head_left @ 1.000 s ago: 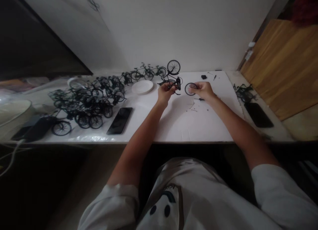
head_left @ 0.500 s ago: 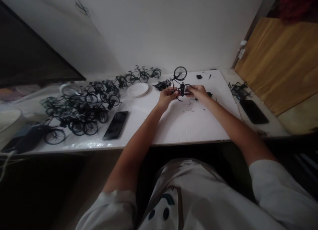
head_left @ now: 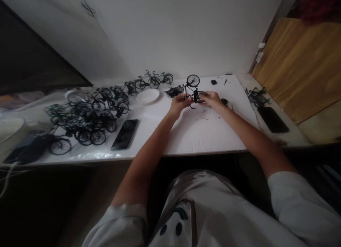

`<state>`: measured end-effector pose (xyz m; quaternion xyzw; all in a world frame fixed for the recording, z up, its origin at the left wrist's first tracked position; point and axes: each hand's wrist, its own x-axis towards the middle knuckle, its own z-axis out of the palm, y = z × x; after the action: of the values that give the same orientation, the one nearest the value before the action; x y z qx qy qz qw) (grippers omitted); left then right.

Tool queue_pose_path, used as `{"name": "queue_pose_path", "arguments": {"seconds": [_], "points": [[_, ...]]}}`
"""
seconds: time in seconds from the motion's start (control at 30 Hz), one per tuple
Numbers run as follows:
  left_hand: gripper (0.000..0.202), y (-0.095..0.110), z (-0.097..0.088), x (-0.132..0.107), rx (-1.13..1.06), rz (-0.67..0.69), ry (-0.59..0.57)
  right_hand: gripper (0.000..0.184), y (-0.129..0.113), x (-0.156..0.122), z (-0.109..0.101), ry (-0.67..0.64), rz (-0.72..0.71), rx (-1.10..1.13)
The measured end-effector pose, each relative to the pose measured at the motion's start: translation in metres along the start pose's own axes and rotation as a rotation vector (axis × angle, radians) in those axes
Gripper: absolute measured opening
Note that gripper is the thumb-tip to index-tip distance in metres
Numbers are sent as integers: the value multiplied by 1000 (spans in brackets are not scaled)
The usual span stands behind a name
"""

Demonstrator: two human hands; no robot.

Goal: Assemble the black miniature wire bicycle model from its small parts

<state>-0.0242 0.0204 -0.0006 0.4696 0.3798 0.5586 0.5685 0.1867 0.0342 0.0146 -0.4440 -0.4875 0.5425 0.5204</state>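
Observation:
Between my two hands, just above the white table, is a small black model bicycle (head_left: 195,94). One of its wheels (head_left: 193,80) points up and away from me. My left hand (head_left: 179,105) pinches the bicycle on its left side, near the frame. On the other side my right hand (head_left: 211,98) closes round the lower wheel, with thumb and fingers on it. Thin loose parts (head_left: 203,115) lie on the tabletop beneath. Behind the left hand is a heap of black parts (head_left: 175,91). The exact finger contact is too dark to make out.
Many black model bicycles (head_left: 90,113) crowd the left of the table, beside a smartphone (head_left: 124,134) and a white dish (head_left: 148,96). A small black block (head_left: 213,82) lies at the back. To the right are another dark phone (head_left: 273,119) and more black parts (head_left: 257,97).
The model bicycle's raised wheel has tipped down slightly. My right hand has shifted a little to the left on the lower wheel; the left hand keeps its place.

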Motion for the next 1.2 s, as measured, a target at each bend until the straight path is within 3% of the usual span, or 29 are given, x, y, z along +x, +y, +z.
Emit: {"name": "queue_pose_path", "arguments": {"seconds": [0.3, 0.6, 0.87, 1.07, 1.2], "points": [[59, -1, -1, 1, 9, 25, 25, 26, 2, 2, 3, 102, -56, -116], [52, -2, 0, 2, 29, 57, 81, 27, 5, 5, 5, 91, -187, -214], [50, -2, -2, 3, -14, 88, 83, 59, 9, 10, 0, -77, -247, -193], [54, -5, -4, 5, -42, 88, 68, 77, 16, 16, -2, -47, -267, -177], [55, -6, -5, 6, -60, 91, 75, 77, 16, 15, -2, -63, -279, -193]]}}
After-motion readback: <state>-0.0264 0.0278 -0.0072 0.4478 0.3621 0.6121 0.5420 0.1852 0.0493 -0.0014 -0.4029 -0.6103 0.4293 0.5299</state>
